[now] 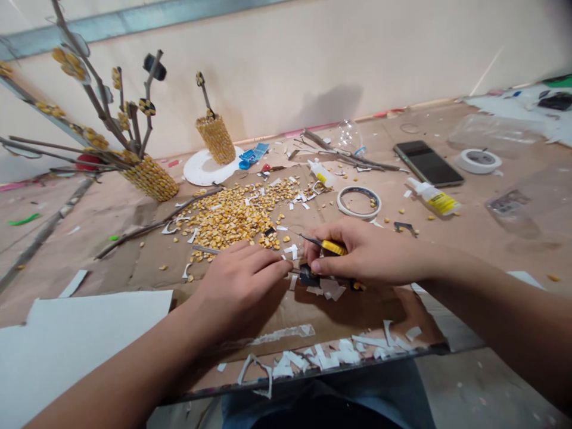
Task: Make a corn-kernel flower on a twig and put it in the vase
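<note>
My left hand (243, 283) is closed over a thin twig (206, 250), which pokes out past its fingers on the far left side. My right hand (357, 250) grips a yellow and black cutter (334, 247) with a thin dark tip pointing left. Its thumb and fingertips also press near a small black piece (308, 275) on the twig, close to the left fingertips. Part of a black and yellow flower shape (356, 285) shows below the right palm. Loose corn kernels (232, 217) and white paper scraps lie just beyond both hands.
Behind stand a kernel-covered pot of branches (152, 179) and a smaller kernel-covered pot (217, 140). Right of the kernels are a tape roll (358, 202), a glue bottle (435, 198), a phone (428, 162) and another tape roll (479, 161). White board (89, 339) lies front left.
</note>
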### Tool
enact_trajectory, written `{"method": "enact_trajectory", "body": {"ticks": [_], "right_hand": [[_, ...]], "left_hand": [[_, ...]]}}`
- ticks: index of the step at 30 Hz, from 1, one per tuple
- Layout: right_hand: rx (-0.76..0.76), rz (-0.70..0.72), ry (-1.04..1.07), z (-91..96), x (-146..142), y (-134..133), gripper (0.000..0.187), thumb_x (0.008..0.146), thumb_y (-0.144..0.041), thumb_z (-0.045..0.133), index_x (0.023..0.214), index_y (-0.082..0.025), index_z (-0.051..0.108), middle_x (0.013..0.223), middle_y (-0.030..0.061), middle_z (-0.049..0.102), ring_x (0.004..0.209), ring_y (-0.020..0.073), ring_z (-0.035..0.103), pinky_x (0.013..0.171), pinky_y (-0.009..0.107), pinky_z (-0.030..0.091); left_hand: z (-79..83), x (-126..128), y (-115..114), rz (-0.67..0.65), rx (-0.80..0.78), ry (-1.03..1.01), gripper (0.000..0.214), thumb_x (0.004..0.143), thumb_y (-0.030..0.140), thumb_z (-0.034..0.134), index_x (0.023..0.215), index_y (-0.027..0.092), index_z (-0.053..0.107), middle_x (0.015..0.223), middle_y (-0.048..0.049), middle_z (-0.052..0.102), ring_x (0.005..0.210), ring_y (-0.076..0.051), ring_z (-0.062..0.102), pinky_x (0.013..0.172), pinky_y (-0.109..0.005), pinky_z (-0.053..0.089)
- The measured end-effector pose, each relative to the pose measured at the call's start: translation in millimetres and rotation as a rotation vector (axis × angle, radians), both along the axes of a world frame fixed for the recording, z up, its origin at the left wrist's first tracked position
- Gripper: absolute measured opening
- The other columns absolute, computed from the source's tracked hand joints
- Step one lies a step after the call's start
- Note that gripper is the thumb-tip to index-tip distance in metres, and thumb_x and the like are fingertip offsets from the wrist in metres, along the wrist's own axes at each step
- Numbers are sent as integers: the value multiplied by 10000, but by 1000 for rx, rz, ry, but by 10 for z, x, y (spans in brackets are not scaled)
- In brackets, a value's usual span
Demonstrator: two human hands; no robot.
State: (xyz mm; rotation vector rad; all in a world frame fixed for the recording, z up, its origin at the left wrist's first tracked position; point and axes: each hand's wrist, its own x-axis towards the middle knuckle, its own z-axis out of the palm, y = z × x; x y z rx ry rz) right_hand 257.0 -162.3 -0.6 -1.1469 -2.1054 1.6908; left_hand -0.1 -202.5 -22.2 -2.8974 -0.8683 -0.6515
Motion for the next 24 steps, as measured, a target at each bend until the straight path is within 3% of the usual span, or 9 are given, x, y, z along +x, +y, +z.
{"method": "enact_trajectory", "body": {"ticks": [9, 15, 24], "right_hand": [[-26, -44, -35, -32, -24, -13, 119, 830, -318, 688, 863, -205, 710, 724, -8, 646, 640, 156, 559, 553, 272, 414], [-16, -74, -34, -43, -43, -19, 87, 805, -290, 691, 824, -207, 673, 719, -13, 636, 649, 155, 563, 574, 270, 437], [-26, -120, 44, -70, -69, -36, 173, 803, -256, 690, 959, -213, 629, 846, -4, 674, 764, 163, 614, 641, 259, 486]], "left_hand": [[-10, 6, -8, -12, 16, -17, 121, 933, 132, 676, 1047, 172, 692, 934, -49, 786, 736, -169, 664, 664, -336, 462], [-15, 8, -20, -2, 9, -25, 145, 906, 118, 713, 1044, 163, 699, 931, -47, 783, 745, -178, 661, 683, -349, 471], [-1, 41, -30, 14, 3, -38, 156, 891, 112, 725, 1036, 165, 697, 952, -52, 792, 741, -185, 665, 682, -350, 475]]}}
